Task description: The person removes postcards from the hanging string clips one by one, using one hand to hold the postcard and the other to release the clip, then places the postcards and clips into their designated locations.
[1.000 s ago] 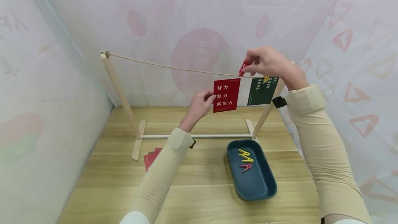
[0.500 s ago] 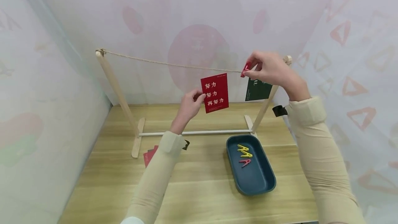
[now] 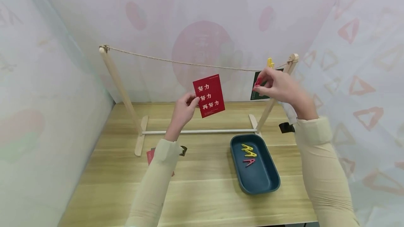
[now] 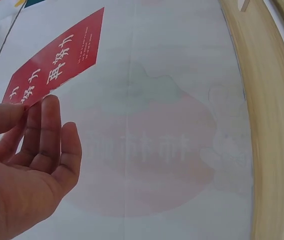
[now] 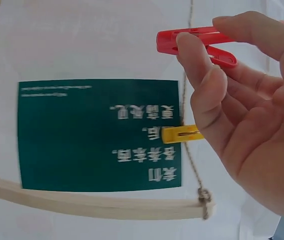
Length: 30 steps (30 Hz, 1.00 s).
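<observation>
Red card (image 3: 209, 95) is pinched at its 9 o'clock edge by the left hand (image 3: 184, 108), below the twine (image 3: 176, 61). The right hand (image 3: 277, 86) pinches a red peg (image 5: 197, 44). So thin a pinch may drop the card.

Red card (image 3: 209, 95) with white characters, tilted, pinched at its left edge, held below the string. Red clothespin (image 5: 197, 42), pinched between thumb and fingers, right of card.

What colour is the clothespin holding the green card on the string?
Yellow clothespin, clearest in the right wrist view.
</observation>
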### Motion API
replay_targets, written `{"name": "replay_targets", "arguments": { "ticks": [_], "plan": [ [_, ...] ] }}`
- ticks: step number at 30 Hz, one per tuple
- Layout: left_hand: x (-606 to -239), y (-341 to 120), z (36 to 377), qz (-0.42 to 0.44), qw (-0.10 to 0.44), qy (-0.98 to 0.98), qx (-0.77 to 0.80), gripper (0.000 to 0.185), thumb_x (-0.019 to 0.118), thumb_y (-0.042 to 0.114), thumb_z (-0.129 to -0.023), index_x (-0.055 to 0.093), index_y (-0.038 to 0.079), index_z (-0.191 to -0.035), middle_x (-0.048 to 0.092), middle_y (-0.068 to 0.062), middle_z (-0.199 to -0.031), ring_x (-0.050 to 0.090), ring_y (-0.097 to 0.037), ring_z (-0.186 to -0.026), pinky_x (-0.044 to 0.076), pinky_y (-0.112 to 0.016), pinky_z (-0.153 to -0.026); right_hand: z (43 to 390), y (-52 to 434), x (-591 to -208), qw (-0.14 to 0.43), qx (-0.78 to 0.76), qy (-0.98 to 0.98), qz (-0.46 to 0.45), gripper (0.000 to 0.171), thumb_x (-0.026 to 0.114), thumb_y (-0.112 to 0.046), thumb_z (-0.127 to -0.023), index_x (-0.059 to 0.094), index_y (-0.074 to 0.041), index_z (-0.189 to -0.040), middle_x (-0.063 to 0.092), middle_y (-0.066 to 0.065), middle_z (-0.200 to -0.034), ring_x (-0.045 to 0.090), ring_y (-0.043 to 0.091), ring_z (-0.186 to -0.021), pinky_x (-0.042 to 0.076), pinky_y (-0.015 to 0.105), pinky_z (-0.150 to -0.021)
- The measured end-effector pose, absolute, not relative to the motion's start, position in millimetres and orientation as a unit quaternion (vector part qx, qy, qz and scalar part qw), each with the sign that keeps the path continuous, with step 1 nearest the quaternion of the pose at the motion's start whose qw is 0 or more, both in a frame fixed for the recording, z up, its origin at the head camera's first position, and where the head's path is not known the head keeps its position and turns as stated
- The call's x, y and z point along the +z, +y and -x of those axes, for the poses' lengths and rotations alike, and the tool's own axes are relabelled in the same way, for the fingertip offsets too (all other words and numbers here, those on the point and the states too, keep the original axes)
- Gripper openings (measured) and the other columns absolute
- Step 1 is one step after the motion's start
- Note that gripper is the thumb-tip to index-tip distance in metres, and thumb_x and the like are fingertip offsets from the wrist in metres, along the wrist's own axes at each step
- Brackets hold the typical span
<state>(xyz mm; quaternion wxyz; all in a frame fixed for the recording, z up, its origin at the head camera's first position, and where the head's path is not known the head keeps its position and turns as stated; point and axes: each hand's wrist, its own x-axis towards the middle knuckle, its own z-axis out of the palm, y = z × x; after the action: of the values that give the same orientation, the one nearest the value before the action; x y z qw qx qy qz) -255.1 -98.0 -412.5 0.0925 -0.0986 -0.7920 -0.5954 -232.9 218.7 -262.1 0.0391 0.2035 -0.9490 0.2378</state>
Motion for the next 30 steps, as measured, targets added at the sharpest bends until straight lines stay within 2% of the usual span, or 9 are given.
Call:
{"name": "replay_targets", "arguments": {
  "ticks": [4, 10, 18, 24, 30],
  "plan": [
    [-422, -108, 246, 0.077, 0.070, -0.785, -0.611, 0.022, 0.057, 0.025, -0.100, 0.066, 0.006, -0.107, 0.065, -0.013, -0.097, 0.063, -0.029, -0.089, 0.051, -0.028, -0.070, 228, 225, -286, 0.019, 0.233, -0.953, -0.191, 0.026, 0.069, -0.026, -0.092, 0.060, -0.010, -0.110, 0.071, 0.005, -0.085, 0.063, 0.017, -0.073, 0.047, 0.029, -0.062],
    [-446, -125, 231, 0.025, 0.039, -0.775, -0.630, 0.027, 0.055, 0.027, -0.101, 0.065, 0.006, -0.114, 0.064, -0.013, -0.102, 0.065, -0.027, -0.091, 0.056, -0.029, -0.078, 217, 241, -331, -0.022, 0.274, -0.945, -0.175, 0.031, 0.067, -0.027, -0.094, 0.059, -0.007, -0.116, 0.073, 0.008, -0.086, 0.064, 0.018, -0.068, 0.052, 0.028, -0.057],
    [-483, -162, 210, -0.033, 0.017, -0.787, -0.615, 0.034, 0.053, 0.031, -0.102, 0.062, 0.007, -0.124, 0.064, -0.014, -0.114, 0.064, -0.023, -0.097, 0.056, -0.035, -0.085, 206, 260, -383, -0.070, 0.307, -0.935, -0.164, 0.034, 0.067, -0.018, -0.093, 0.058, -0.001, -0.121, 0.068, 0.020, -0.104, 0.064, 0.016, -0.071, 0.054, 0.031, -0.055],
    [-500, -189, 196, -0.074, 0.005, -0.795, -0.602, 0.035, 0.049, 0.027, -0.103, 0.059, 0.004, -0.128, 0.065, -0.017, -0.118, 0.065, -0.022, -0.095, 0.056, -0.036, -0.087, 196, 267, -418, -0.110, 0.312, -0.928, -0.171, 0.029, 0.066, -0.011, -0.092, 0.059, 0.001, -0.118, 0.067, 0.018, -0.096, 0.064, 0.018, -0.070, 0.052, 0.029, -0.054],
    [-515, -209, 182, -0.101, -0.001, -0.818, -0.566, 0.036, 0.048, 0.024, -0.104, 0.057, 0.002, -0.130, 0.064, -0.022, -0.122, 0.066, -0.031, -0.101, 0.055, -0.043, -0.090, 188, 268, -454, -0.115, 0.266, -0.939, -0.184, 0.025, 0.069, -0.010, -0.089, 0.063, -0.002, -0.112, 0.066, 0.009, -0.088, 0.057, 0.009, -0.064, 0.048, 0.025, -0.057]
  ]
}}
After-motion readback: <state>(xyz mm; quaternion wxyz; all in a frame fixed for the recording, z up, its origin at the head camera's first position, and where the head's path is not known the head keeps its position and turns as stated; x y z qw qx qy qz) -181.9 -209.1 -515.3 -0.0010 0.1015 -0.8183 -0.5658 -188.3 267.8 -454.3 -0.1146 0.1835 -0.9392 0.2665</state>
